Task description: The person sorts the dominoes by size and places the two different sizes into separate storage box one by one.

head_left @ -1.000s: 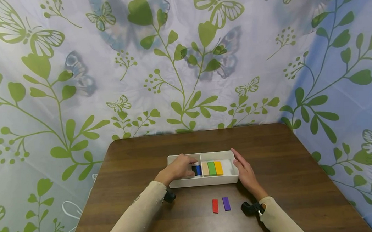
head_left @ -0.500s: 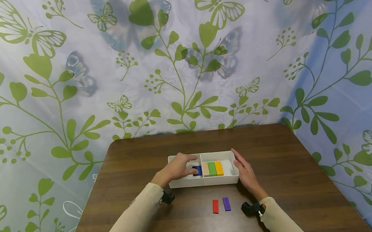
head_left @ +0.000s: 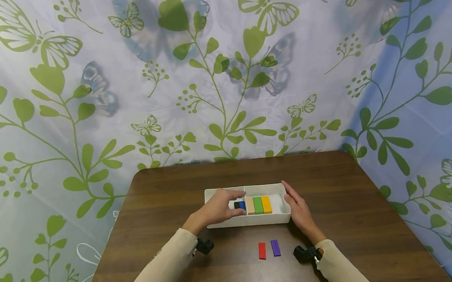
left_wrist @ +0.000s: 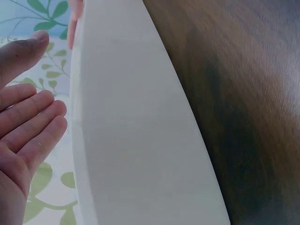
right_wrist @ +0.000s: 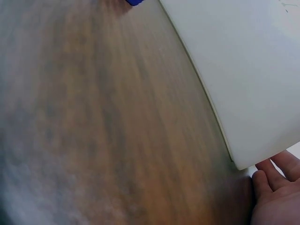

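A white two-compartment box [head_left: 267, 219] stands on the table. Over its left compartment is my left hand [head_left: 219, 207], thumb and fingers spread apart around a black block [head_left: 236, 205] and a blue block [head_left: 242, 205] beside the divider. The left wrist view shows that hand [left_wrist: 28, 122] with straight fingers above the box wall [left_wrist: 136, 117]. Along the box's right end lies my right hand [head_left: 301, 209], its fingers extended against the outside. In the right compartment, beige [head_left: 250, 206], green [head_left: 258, 205] and yellow [head_left: 266, 205] blocks sit side by side.
On the brown wooden table [head_left: 321, 174], a red block [head_left: 262, 250] and a purple block [head_left: 275, 248] lie in front of the box. A leaf-patterned curtain [head_left: 223, 93] hangs behind the table. Each wrist wears a black camera.
My left hand has shifted slightly right, its thumb and fingers reaching to the divider, and has opened wider around the black and blue blocks. The right hand stays at the box end.
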A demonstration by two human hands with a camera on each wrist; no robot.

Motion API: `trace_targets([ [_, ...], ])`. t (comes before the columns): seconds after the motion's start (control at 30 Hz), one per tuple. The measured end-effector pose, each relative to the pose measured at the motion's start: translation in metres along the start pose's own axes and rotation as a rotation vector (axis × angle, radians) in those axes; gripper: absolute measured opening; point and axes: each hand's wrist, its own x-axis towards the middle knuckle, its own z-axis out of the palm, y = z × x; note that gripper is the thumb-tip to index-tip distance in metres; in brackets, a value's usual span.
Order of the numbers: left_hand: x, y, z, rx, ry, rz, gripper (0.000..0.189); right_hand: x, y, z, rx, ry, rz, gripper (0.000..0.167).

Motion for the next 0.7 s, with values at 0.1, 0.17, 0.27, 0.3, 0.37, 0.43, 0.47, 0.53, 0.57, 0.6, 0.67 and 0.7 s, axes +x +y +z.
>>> trace_targets([
  [0.1,-0.003,0.007,0.000,-0.017,-0.005,0.004,0.063,0.002,0.003,-0.001,0.002,-0.002,-0.004,0.055],
  [0.17,-0.005,0.011,0.001,-0.027,-0.002,0.011,0.062,0.006,0.013,-0.001,0.001,-0.005,-0.010,0.055],
  [0.27,-0.008,0.018,0.002,-0.030,0.013,0.048,0.060,0.012,0.028,-0.002,0.002,-0.005,-0.024,0.055],
  [0.3,-0.009,0.019,0.003,-0.021,0.021,0.062,0.059,0.011,0.027,-0.003,0.004,-0.009,-0.028,0.055],
  [0.37,-0.012,0.022,0.005,-0.018,0.036,0.084,0.058,0.010,0.027,-0.003,0.002,-0.013,-0.029,0.055],
  [0.43,-0.014,0.025,0.007,-0.025,0.044,0.099,0.057,0.010,0.027,-0.003,0.002,-0.016,-0.027,0.055],
  [0.47,-0.016,0.026,0.008,-0.031,0.045,0.104,0.057,0.010,0.027,-0.003,0.004,-0.016,-0.027,0.055],
  [0.53,-0.018,0.029,0.010,-0.049,0.042,0.110,0.057,0.010,0.029,-0.003,0.004,-0.017,-0.027,0.055],
  [0.57,-0.019,0.030,0.012,-0.054,0.040,0.116,0.057,0.010,0.029,-0.003,0.006,-0.016,-0.026,0.055],
  [0.6,-0.020,0.031,0.013,-0.061,0.036,0.125,0.057,0.011,0.030,-0.003,0.007,-0.014,-0.026,0.055],
  [0.67,-0.022,0.032,0.018,-0.067,0.031,0.142,0.057,0.011,0.030,-0.003,0.010,-0.011,-0.025,0.055],
  [0.7,-0.023,0.032,0.020,-0.064,0.030,0.152,0.056,0.011,0.031,-0.003,0.010,-0.010,-0.024,0.055],
])
